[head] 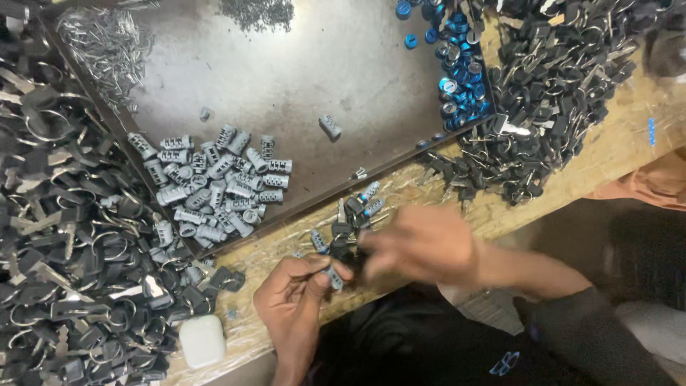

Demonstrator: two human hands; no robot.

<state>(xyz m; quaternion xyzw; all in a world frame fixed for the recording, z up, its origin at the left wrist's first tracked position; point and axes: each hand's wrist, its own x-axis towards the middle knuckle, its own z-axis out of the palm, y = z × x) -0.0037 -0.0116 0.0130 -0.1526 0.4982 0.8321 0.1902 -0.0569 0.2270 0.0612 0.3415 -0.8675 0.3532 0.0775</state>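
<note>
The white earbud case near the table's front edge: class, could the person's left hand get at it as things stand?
Probably yes. The white earbud case lies uncovered beside the left hand, with bare wood between them, though that hand already pinches a small grey lock cylinder.

place: small assembly workshop | evidence: rough wooden tabletop [614,154] | dark metal tray [314,64] with grey lock cylinders [214,182], blue caps [461,71], thin metal pins [100,43] | heaps of black-headed keys on rings [64,257] either side

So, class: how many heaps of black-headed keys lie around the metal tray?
2: one big heap of keys left of the metal tray, one heap of keys at its right. More may lie out of frame.
</note>
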